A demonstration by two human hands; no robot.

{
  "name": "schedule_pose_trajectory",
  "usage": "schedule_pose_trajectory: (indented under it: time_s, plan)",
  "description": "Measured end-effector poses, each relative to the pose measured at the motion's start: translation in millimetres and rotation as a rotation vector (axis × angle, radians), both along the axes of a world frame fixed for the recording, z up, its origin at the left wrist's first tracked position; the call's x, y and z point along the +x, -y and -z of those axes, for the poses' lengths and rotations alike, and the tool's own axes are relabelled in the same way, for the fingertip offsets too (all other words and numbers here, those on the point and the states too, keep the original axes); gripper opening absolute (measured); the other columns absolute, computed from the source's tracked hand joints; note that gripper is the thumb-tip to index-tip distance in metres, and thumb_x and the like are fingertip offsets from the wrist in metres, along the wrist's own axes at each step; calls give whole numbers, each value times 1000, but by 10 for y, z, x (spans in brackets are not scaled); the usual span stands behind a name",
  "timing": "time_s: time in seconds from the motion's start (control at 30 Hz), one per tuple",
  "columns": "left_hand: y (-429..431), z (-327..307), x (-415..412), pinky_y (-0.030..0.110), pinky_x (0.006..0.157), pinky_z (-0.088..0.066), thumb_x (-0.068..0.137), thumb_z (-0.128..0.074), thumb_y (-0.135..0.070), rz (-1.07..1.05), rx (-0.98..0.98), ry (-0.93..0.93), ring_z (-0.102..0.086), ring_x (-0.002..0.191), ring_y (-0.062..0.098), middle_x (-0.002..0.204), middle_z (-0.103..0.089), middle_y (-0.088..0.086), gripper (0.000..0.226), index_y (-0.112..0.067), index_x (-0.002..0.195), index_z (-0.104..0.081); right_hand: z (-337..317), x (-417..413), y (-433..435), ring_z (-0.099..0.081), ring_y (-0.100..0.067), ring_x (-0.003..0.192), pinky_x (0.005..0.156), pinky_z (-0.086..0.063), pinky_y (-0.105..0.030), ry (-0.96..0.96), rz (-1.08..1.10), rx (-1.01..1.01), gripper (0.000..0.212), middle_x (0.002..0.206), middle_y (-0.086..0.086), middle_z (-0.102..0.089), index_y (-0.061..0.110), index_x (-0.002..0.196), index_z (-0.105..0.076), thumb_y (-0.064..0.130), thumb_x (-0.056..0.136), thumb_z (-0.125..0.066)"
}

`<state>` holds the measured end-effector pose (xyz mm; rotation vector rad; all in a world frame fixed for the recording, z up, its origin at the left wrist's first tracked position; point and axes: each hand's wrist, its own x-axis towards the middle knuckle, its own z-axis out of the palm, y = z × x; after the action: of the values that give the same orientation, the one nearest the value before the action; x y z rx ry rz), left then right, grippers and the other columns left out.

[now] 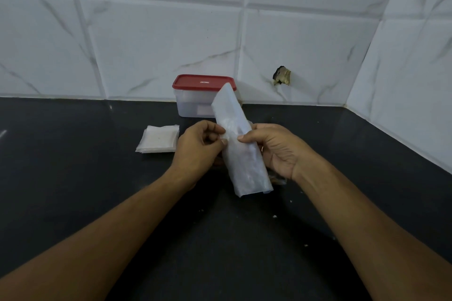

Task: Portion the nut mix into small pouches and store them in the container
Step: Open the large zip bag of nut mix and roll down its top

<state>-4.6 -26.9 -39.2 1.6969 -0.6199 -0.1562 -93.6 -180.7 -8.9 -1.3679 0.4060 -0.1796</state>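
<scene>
- Exposure: dim and even, with a cool bluish cast over the tiled wall [159,39]. Where the light comes from cannot be told.
- Shadows: soft and weak. The dark countertop [73,178] absorbs any cast beneath the forearms [117,232], so no sharp edges form.
- Glare: a small pale streak marks the countertop's far left edge. Dull highlights run along the translucent pouch [241,154].
- Distortion: wide-angle bowing bends the grout lines, most strongly near the corners, and the forearms look stretched toward the lower edge.
- Sharpness: mildly soft throughout. The white label on the container [195,102] lid cannot be read.
</scene>
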Motion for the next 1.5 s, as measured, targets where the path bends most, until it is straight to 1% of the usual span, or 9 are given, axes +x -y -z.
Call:
schedule_pose_trajectory:
  time_s: [0.13, 0.4, 0.57, 0.73, 0.97, 1.13, 1.27, 1.4, 1.5]
  plan:
    - [-27, -11, 20, 20, 61, -59, 95, -69, -13, -4, 23, 23, -73, 86, 13, 100, -69, -3, 17, -21, 110, -65, -56, -37, 5, -74, -27, 77, 71, -63, -39, -7, 52, -10, 14, 92, -17, -77, 6, 99, -75, 0, 87, -71]
    - [-40, 16, 64, 18, 58, -58, 95, -70, -12, -41, 97, 61, -72, 83, 13, 99, -68, -3, 17, -22, 107, -66, -139, -90, 127, -72, -37, 102, 93, -59, -54, -34, 125, 21, 32, 114, -21, -76, 1, 112, -76, 9, 81, -80]
    - [-50, 22, 70, 20, 59, -59, 95, -69, -12, -47, 123, 101, -71, 83, 13, 100, -68, -3, 15, -23, 106, -66, -138, -99, 182, -74, -32, 85, 76, -64, -47, 24, 98, 95, 16, 101, -18, -76, 2, 103, -74, 4, 87, -72]
    - [-60, 23, 78, 24, 62, -62, 95, -69, -11, -60, 155, 139, -70, 86, 14, 101, -67, -3, 16, -21, 108, -67, -145, -93, 192, -75, -34, 87, 76, -64, -46, 27, 114, 78, 30, 109, -21, -76, -3, 114, -74, 7, 87, -74]
    - [-50, 41, 100, 27, 62, -63, 94, -69, -10, -66, 164, 156, -71, 85, 15, 100, -67, -2, 17, -22, 106, -68, -164, -109, 275, -76, -29, 74, 64, -64, -40, 79, 116, 138, 8, 91, -15, -77, 4, 90, -77, 9, 91, -71]
    - [-54, 47, 124, 30, 62, -64, 94, -69, -10, -81, 178, 172, -71, 83, 14, 100, -68, -2, 17, -23, 105, -68, -167, -92, 315, -74, -27, 83, 72, -63, -38, 113, 129, 62, 27, 100, -14, -75, 4, 102, -78, 13, 76, -80]
    - [-58, 41, 127, 32, 69, -64, 93, -69, -12, -95, 224, 207, -70, 82, 11, 98, -67, -6, 18, -26, 104, -67, -164, -82, 283, -72, -26, 83, 80, -63, -41, 107, 117, 109, 32, 97, -12, -76, 2, 116, -75, 18, 88, -76]
    - [-88, 44, 96, 28, 82, -58, 93, -71, -27, -174, 379, 480, -62, 86, 3, 102, -63, -13, 16, -30, 107, -66, -138, -59, 216, -65, -30, 95, 105, -51, -52, 160, 105, 76, 33, 100, -13, -72, 4, 112, -75, 25, 86, -78]
    - [-77, -32, 28, 25, 76, -53, 95, -68, -34, -245, 330, 649, -58, 79, 2, 107, -56, -12, 14, -30, 108, -65, -117, -54, 124, -61, -32, 89, 93, -53, -50, 193, 58, -9, 25, 94, -13, -70, 7, 97, -74, 27, 82, -80]
